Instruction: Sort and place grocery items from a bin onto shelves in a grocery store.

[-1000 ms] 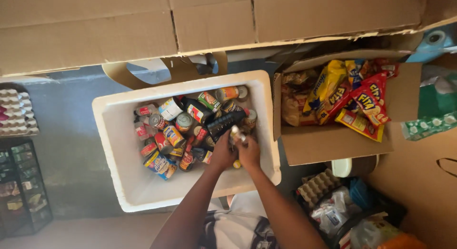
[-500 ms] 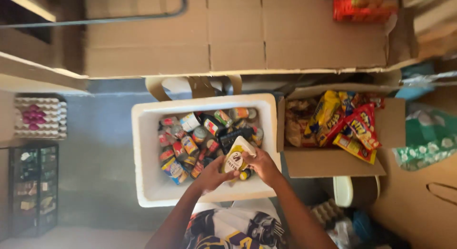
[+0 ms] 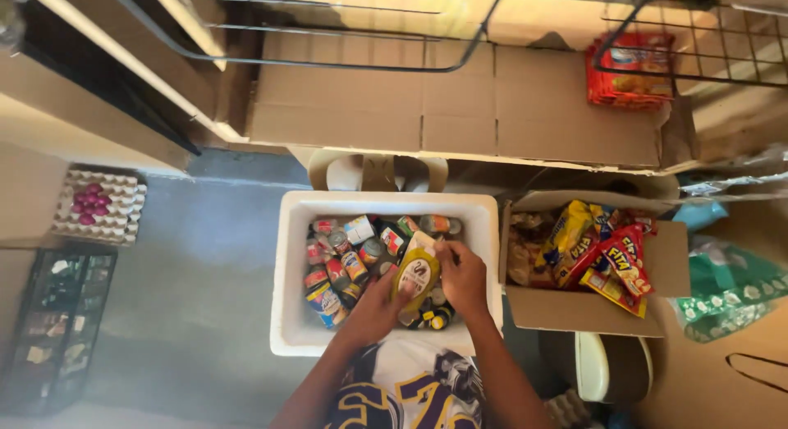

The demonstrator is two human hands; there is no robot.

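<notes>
A white foam box [image 3: 291,256] on the floor holds several tins and small jars. Over its right half I hold a yellow pouch with a white top [image 3: 417,269]. My left hand [image 3: 379,304] grips the pouch's lower edge from below. My right hand [image 3: 461,275] holds its right side and upper corner. Both forearms reach in from the bottom of the view, above my patterned shirt.
A cardboard box [image 3: 591,312] of bright snack packets stands right of the foam box. Flattened cardboard and wire racks [image 3: 460,109] lie beyond. An egg tray with pink eggs [image 3: 97,203] and a dark crate [image 3: 53,322] sit at the left.
My hands have lifted the yellow pouch out of the tins and brought it higher over the box. The view has tilted up, showing the wire racks.
</notes>
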